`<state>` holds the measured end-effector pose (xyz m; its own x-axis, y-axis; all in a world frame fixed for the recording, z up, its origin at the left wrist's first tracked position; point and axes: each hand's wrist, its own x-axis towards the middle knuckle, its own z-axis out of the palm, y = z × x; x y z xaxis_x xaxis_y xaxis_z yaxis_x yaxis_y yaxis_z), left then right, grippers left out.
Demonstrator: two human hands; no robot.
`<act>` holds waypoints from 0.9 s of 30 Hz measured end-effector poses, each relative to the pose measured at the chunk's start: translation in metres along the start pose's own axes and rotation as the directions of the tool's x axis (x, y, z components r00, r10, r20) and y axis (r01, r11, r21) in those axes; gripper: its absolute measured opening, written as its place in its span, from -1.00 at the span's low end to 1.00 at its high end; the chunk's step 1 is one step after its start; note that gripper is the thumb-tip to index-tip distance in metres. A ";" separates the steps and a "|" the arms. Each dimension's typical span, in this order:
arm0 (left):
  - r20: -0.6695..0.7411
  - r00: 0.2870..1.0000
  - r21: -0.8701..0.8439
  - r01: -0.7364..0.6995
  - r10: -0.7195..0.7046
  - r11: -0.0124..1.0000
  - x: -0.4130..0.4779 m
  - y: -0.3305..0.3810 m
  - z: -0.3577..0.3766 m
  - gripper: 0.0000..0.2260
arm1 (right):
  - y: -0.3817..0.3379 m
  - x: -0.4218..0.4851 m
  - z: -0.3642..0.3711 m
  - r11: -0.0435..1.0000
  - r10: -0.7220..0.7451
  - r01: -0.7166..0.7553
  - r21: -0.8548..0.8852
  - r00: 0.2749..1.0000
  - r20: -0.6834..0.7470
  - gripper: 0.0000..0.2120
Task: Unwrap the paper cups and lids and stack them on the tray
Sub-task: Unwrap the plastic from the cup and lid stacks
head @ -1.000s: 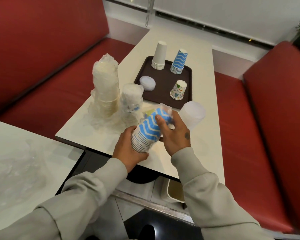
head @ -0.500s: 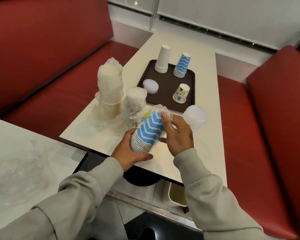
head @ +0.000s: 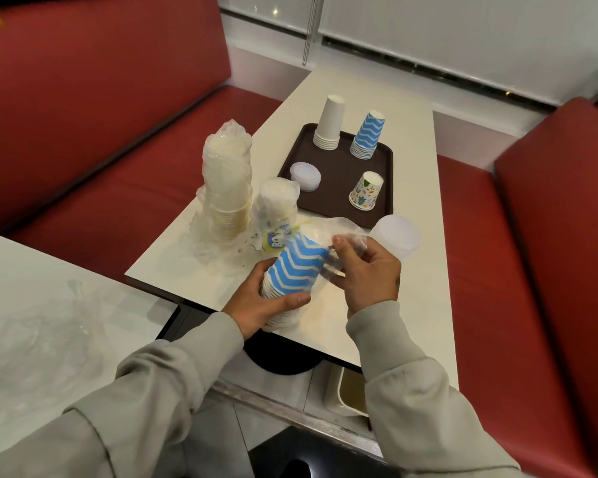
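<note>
My left hand (head: 261,301) grips the rim end of a tilted stack of blue zigzag cups (head: 296,270) above the table's near edge. My right hand (head: 366,274) pinches the clear plastic wrap (head: 339,229) at the stack's top, pulled partly off. On the brown tray (head: 335,181) stand a white cup stack (head: 329,124), a blue zigzag stack (head: 367,136), one patterned cup (head: 366,190) and a pile of lids (head: 305,176). A tall wrapped stack (head: 227,181) and a shorter wrapped stack (head: 278,208) stand left of my hands.
A translucent lid stack (head: 396,236) stands right of my right hand. The white table (head: 415,108) runs between two red benches (head: 532,270). A second table (head: 25,322) with crumpled plastic lies at the lower left. A bin (head: 351,391) sits under the table.
My right hand has peeled the wrap up and to the right, baring most of the blue cups. The stack has tipped more upright in my left hand.
</note>
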<state>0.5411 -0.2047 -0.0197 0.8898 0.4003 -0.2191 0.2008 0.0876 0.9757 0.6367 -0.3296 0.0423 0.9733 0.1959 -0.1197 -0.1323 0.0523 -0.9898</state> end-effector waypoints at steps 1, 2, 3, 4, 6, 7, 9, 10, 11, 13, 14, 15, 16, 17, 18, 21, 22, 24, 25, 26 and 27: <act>-0.004 1.000 -0.025 0.001 -0.001 1.000 0.000 0.001 0.000 -0.22 | 0.002 0.000 0.000 1.000 -0.014 0.014 0.001 1.000 -0.014 -0.87; 0.000 1.000 -0.040 0.005 -0.005 0.999 0.000 0.002 0.000 -0.26 | 0.005 0.000 0.000 0.999 -0.034 0.034 -0.016 0.999 -0.026 -0.87; 0.004 1.000 -0.050 0.012 -0.011 0.999 0.000 0.003 0.000 -0.28 | 0.007 0.000 0.000 0.996 -0.065 0.062 -0.061 0.997 -0.034 -0.89; 0.005 1.000 -0.062 0.018 -0.018 0.998 0.000 0.004 0.000 -0.29 | 0.009 0.000 0.001 0.988 -0.100 0.095 -0.119 0.994 -0.036 -0.90; -0.003 0.999 -0.082 0.035 -0.036 0.996 0.001 0.004 0.000 -0.29 | 0.011 -0.001 0.001 0.957 -0.164 0.155 -0.246 0.986 -0.015 -0.84; 0.000 0.999 -0.090 0.042 -0.042 0.995 0.001 0.005 0.000 -0.27 | 0.012 -0.002 0.001 0.934 -0.192 0.184 -0.307 0.981 0.005 -0.80; 0.011 0.999 -0.109 0.054 -0.054 0.993 0.002 0.008 0.002 -0.20 | 0.014 -0.004 -0.001 0.882 -0.244 0.241 -0.406 0.969 0.046 -0.77; 0.017 0.998 -0.128 0.065 -0.063 0.990 0.003 0.008 0.002 -0.18 | 0.015 -0.005 -0.003 0.860 -0.264 0.264 -0.437 0.962 0.062 -0.77; 0.028 0.997 -0.152 0.076 -0.073 0.986 0.003 0.008 0.003 -0.19 | 0.014 -0.006 -0.004 0.834 -0.288 0.289 -0.469 0.955 0.077 -0.78; 0.071 0.994 -0.191 0.096 -0.084 0.977 0.003 0.009 0.005 -0.26 | 0.016 -0.005 -0.006 0.760 -0.339 0.342 -0.553 0.934 0.112 -0.80; 0.092 0.992 -0.195 0.108 -0.091 0.975 0.003 0.010 0.006 -0.28 | 0.016 -0.005 -0.008 0.718 -0.356 0.361 -0.595 0.925 0.133 -0.81; 0.102 0.990 -0.194 0.114 -0.096 0.974 0.003 0.010 0.008 -0.28 | 0.017 -0.005 -0.008 0.684 -0.361 0.373 -0.627 0.920 0.152 -0.82; 0.104 0.991 -0.195 0.109 -0.090 0.975 0.003 0.011 0.009 -0.28 | 0.018 -0.006 -0.008 0.656 -0.366 0.383 -0.651 0.915 0.170 -0.85; 0.099 0.992 -0.203 0.098 -0.079 0.974 0.004 0.011 0.009 -0.27 | 0.020 -0.006 -0.009 0.631 -0.368 0.394 -0.668 0.910 0.189 -0.89; 0.092 0.993 -0.209 0.087 -0.069 0.974 0.004 0.012 0.010 -0.26 | 0.022 -0.007 -0.010 0.603 -0.371 0.407 -0.686 0.905 0.210 -0.92; 0.071 0.997 -0.227 0.056 -0.041 0.972 0.007 0.013 0.012 -0.27 | 0.027 -0.009 -0.013 0.524 -0.353 0.416 -0.743 0.900 0.255 -0.93; 0.065 0.997 -0.239 0.054 -0.040 0.970 0.008 0.014 0.012 -0.28 | 0.029 -0.009 -0.014 0.505 -0.344 0.413 -0.757 0.902 0.262 -0.93; 0.044 0.997 -0.260 0.065 -0.056 0.964 0.011 0.015 0.013 -0.28 | 0.032 -0.009 -0.017 0.483 -0.332 0.421 -0.768 0.899 0.284 -0.95; 0.025 0.998 -0.264 0.063 -0.058 0.962 0.013 0.015 0.013 -0.29 | 0.034 -0.009 -0.019 0.493 -0.311 0.415 -0.765 0.905 0.290 -0.95; 0.007 0.999 -0.262 0.053 -0.053 0.964 0.015 0.015 0.012 -0.30 | 0.035 -0.009 -0.021 0.510 -0.280 0.400 -0.762 0.914 0.292 -0.95; -0.008 0.999 -0.255 0.042 -0.046 0.966 0.017 0.014 0.011 -0.32 | 0.036 -0.009 -0.023 0.519 -0.252 0.383 -0.764 0.923 0.292 -0.94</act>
<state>0.5633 -0.2072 -0.0099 0.8763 0.4035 -0.2633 0.1267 0.3343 0.9339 0.6274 -0.3520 0.0065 0.8766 0.4534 0.1615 0.4478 -0.6456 -0.6186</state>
